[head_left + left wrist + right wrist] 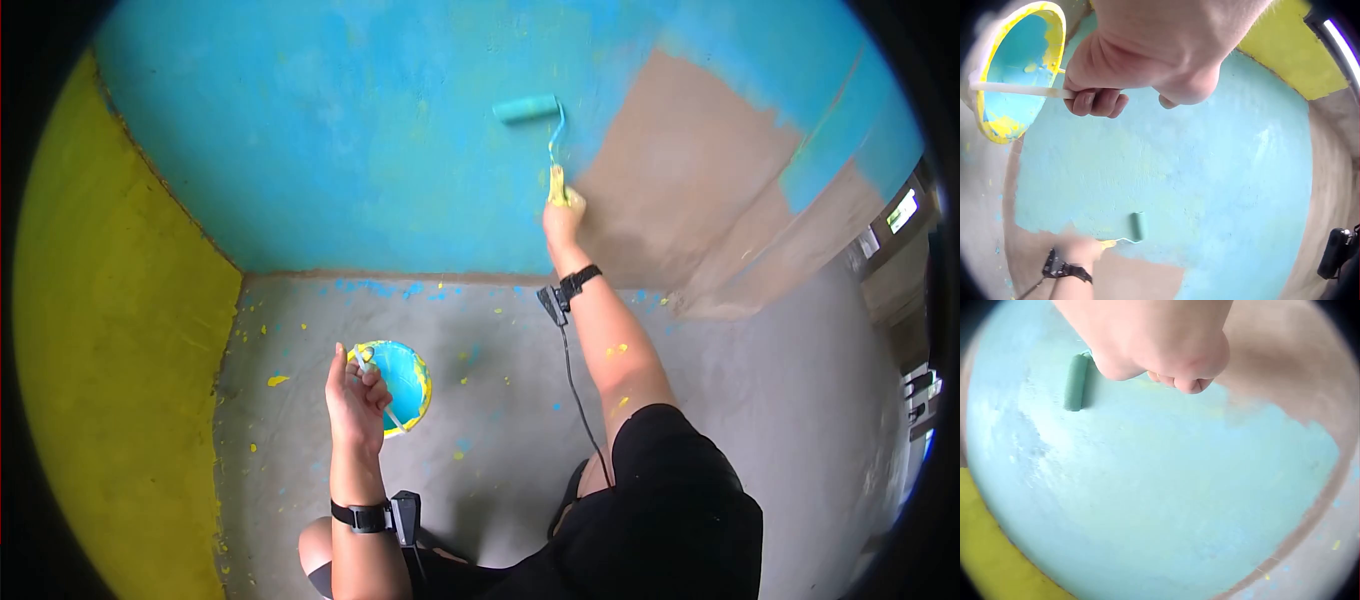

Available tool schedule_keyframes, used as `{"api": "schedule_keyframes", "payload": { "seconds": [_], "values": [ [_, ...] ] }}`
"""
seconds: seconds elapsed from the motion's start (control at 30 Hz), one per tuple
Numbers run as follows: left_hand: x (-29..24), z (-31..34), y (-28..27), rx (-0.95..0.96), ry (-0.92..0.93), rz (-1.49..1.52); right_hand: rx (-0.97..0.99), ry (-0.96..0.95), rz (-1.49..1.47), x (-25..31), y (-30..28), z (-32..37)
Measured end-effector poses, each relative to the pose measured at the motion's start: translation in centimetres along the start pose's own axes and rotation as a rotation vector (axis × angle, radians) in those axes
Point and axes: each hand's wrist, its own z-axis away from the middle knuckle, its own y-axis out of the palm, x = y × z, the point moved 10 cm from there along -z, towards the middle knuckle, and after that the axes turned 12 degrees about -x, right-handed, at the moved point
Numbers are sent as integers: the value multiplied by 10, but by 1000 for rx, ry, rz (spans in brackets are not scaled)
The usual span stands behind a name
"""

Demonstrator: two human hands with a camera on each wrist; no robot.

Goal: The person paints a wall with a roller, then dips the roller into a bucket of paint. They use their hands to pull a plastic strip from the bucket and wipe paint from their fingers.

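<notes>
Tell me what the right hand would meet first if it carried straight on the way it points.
Probably the blue-painted wall, with the paint roller that the right hand grips leading the way; the remaining gap is hard to judge.

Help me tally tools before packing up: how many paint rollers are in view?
1: the paint roller, gripped by the right hand, at the blue-painted wall. Others may be hidden or out of view.

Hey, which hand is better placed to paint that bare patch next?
Probably the right hand: it grips the paint roller beside the bare brown patch, while the left hand holds the handle of the paint bucket.
</notes>
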Motion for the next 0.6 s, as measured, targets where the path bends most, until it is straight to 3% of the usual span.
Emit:
{"api": "schedule_keyframes", "payload": {
  "seconds": [0.1,0.17,0.23,0.3,0.37,0.43,0.53,0.6],
  "values": [
    [2,-1,-10,51,43,-11,14,-185,-22,80,-2,-20],
    [8,-5,-15,151,34,17,23,-185,97,104,-8,-15],
    [11,-8,-21,113,40,21,20,-245,135,116,-21,1],
    [10,-12,-18,148,36,7,28,-121,133,101,-37,14],
    [2,-11,-9,163,79,-51,25,-115,-4,65,-53,17],
    [2,-20,-9,144,103,-116,82,272,-80,7,-74,26],
    [6,-28,-6,130,118,-220,124,363,43,9,-114,50],
    [8,-29,-7,91,122,-293,296,416,250,1,-122,66]
  ]
}}
